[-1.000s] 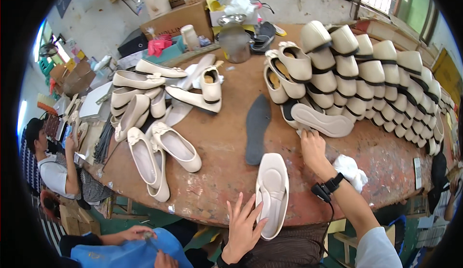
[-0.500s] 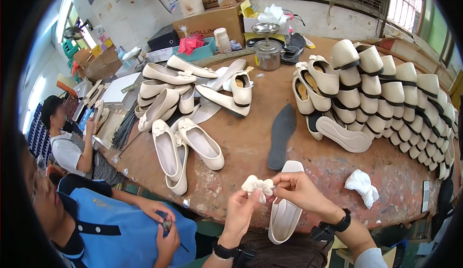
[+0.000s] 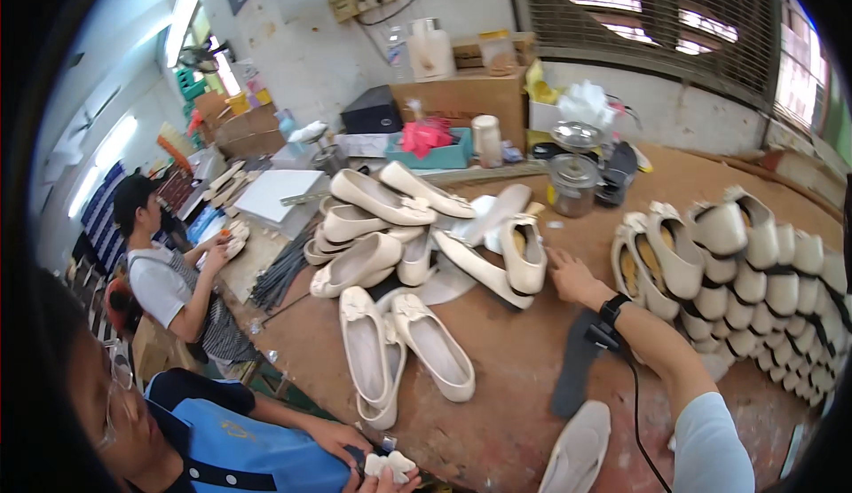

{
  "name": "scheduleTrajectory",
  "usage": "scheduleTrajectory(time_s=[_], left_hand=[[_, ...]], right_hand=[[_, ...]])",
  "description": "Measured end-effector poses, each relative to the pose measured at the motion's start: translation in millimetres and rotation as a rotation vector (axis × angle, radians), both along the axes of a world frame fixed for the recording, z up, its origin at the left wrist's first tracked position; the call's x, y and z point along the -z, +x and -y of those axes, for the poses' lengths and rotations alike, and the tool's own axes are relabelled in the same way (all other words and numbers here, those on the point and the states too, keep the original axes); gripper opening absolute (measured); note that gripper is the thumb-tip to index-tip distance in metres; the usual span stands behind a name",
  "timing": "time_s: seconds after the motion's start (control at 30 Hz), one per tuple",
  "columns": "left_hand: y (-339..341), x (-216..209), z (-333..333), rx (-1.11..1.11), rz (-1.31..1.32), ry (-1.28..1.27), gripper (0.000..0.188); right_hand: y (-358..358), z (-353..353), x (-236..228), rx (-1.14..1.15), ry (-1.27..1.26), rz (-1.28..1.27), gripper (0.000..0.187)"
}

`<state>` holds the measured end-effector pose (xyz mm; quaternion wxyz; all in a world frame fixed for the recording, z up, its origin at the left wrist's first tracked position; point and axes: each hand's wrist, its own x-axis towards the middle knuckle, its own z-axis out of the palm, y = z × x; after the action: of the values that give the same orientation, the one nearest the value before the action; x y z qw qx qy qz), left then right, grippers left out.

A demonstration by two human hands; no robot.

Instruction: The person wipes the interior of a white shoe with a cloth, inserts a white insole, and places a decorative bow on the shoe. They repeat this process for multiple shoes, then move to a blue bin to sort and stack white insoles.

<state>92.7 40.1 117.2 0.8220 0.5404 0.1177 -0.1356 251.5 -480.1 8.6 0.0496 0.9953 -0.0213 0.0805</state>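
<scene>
My right hand (image 3: 570, 277) is stretched forward over the table, its fingers spread beside the heel of a cream flat shoe (image 3: 525, 258). It holds nothing that I can see. At the lower edge, my left hand (image 3: 410, 482) is mostly cut off, with its fingertips closed on a white fabric bow (image 3: 390, 467). The bow lies close to a co-worker's hand (image 3: 342, 442). A single cream shoe (image 3: 577, 453) with a pale lining rests near the table's front edge. Beyond it lies a dark grey sole (image 3: 575, 369), partly behind my forearm.
Cream flats are heaped at the table's middle, with a pair (image 3: 435, 347) in front. Stacked shoes (image 3: 754, 271) fill the right side. A metal pot (image 3: 572, 182) and teal tray (image 3: 430, 151) stand behind. Two co-workers are at the left; a black cable (image 3: 637, 413) hangs from my wrist.
My right hand has let go of the bow and reached forward to the heaped shoes. The bow has moved left and down, toward the co-worker. The view has shifted up and left.
</scene>
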Motion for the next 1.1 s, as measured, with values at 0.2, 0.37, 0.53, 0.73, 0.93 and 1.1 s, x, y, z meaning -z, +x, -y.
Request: scheduleTrajectory(time_s=[0.2, 0.37, 0.53, 0.73, 0.93, 1.1], left_hand=[[-7.8, -11.6, -5.1, -0.160, -0.056, -0.023, 0.028], [4.0, -21.5, 7.8, -0.187, -0.071, -0.010, 0.035], [-11.1, -36.8, -3.2, -0.195, -0.009, -0.106, 0.034], [-25.8, -32.6, -5.6, -0.168, 0.133, -0.067, 0.034], [-46.7, -24.8, 6.7, -0.215, 0.274, -0.137, 0.029], [-81.9, -30.2, -17.6, -0.188, 0.253, -0.413, 0.032]], right_hand=[[84.8, 7.5, 47.3, -0.122, 0.186, 0.045, 0.028], [62.2, 35.1, 50.0, -0.096, 0.388, 0.080, 0.014], [-12.3, 40.4, -23.5, 0.215, 0.047, 0.112, 0.018], [-132.8, -124.4, -168.7, -0.015, 1.217, 0.167, 0.019], [-201.8, -301.0, -208.5, -0.563, 1.659, -0.549, 0.025], [-212.0, -356.2, -171.3, -0.536, 1.821, -0.682, 0.028]])
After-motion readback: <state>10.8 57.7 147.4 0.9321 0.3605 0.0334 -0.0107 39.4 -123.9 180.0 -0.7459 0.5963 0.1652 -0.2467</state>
